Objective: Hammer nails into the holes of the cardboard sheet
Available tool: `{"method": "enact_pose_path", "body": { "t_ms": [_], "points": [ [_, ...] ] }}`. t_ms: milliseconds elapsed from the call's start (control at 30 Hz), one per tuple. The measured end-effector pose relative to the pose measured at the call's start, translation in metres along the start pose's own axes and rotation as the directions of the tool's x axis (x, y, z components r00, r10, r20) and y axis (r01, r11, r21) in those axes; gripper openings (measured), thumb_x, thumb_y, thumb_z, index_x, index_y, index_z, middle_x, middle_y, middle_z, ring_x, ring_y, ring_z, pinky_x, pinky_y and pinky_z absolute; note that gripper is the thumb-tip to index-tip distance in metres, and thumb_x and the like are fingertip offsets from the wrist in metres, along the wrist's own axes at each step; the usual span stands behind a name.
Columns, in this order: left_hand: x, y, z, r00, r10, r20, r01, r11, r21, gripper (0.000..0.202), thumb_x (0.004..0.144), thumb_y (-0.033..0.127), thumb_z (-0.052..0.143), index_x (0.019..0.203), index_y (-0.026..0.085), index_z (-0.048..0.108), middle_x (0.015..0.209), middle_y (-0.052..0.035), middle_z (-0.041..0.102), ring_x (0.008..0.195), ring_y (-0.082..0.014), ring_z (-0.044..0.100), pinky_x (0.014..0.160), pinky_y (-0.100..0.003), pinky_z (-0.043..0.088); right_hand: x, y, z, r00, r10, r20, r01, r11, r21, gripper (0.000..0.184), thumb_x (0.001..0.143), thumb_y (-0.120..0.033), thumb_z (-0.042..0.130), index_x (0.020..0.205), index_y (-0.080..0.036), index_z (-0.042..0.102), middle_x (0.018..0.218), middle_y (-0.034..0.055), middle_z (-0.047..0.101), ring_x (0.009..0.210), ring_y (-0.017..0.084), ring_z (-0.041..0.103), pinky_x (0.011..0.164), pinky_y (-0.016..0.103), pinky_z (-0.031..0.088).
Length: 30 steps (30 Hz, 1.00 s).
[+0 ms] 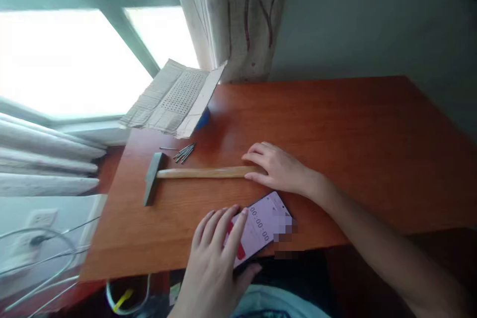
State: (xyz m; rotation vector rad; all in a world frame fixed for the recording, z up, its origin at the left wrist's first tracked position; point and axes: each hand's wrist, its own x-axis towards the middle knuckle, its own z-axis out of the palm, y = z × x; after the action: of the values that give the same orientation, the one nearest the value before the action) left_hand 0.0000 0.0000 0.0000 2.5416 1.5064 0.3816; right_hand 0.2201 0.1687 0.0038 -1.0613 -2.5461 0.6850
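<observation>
My left hand (219, 256) lies over the near left end of a phone (257, 226), fingers stretched out, with the index finger over its screen. The thumb shows by the phone's near edge. A timer at 00:00:00 is on the lit screen, and part of it is pixelated. My right hand (278, 166) rests at the handle end of a hammer (208, 173), fingers apart and loosely curved around the wood. The hammer lies flat, its metal head to the left. Several nails (184, 152) lie beyond the hammer, near its head.
A folded, worn cardboard sheet (179, 94) stands tilted at the table's far left, with a blue object (203, 118) partly hidden beneath it. The brown table (335, 134) reaches toward the wall. Left are a window, curtains (246, 15), a wall socket (40, 218) and loose cables (55, 268).
</observation>
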Motion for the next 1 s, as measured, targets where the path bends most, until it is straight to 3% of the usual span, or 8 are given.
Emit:
{"method": "enact_pose_path", "body": {
  "t_ms": [267,667,900,1000],
  "points": [
    [-0.002,0.0,0.003,0.999,-0.04,0.011,0.04,0.999,-0.022,0.069,0.086,0.031,0.073,0.15,0.022,0.048,0.143,-0.0114,0.06,0.121,-0.0311,0.055,0.101,-0.044,0.047,-0.003,0.013,0.013,0.998,-0.019,-0.058,0.026,0.993,0.118,0.024,0.097,-0.034,0.065,0.112,-0.017,0.074,0.105,0.0088,0.069,0.1,0.023,0.062,0.094,0.039,0.05],
    [-0.014,0.007,0.01,0.999,-0.022,-0.046,0.018,0.994,-0.104,0.055,0.085,0.017,0.066,0.138,0.027,0.06,0.14,-0.0102,0.062,0.122,-0.0309,0.056,0.1,-0.045,0.05,-0.004,0.015,0.015,0.997,-0.029,-0.067,0.034,0.997,0.075,0.027,0.097,-0.036,0.065,0.113,-0.016,0.074,0.104,0.0092,0.069,0.098,0.023,0.062,0.093,0.04,0.049],
    [-0.023,0.006,0.005,0.999,-0.023,-0.042,0.018,0.992,-0.128,0.051,0.084,0.02,0.069,0.134,0.026,0.063,0.14,-0.0104,0.063,0.124,-0.0311,0.057,0.1,-0.044,0.051,-0.004,0.016,0.015,0.997,-0.026,-0.067,0.033,0.995,0.096,0.026,0.097,-0.037,0.065,0.112,-0.017,0.074,0.104,0.0087,0.069,0.098,0.022,0.062,0.092,0.039,0.05],
    [-0.029,0.003,0.003,0.997,0.06,-0.042,-0.066,0.988,-0.139,0.05,0.084,0.027,0.071,0.134,0.026,0.063,0.14,-0.0117,0.063,0.123,-0.031,0.058,0.099,-0.043,0.053,-0.004,0.016,0.015,0.997,-0.025,-0.071,0.031,0.995,0.09,0.026,0.097,-0.036,0.066,0.111,-0.016,0.074,0.103,0.0088,0.069,0.097,0.023,0.062,0.092,0.039,0.05]
  ]
}}
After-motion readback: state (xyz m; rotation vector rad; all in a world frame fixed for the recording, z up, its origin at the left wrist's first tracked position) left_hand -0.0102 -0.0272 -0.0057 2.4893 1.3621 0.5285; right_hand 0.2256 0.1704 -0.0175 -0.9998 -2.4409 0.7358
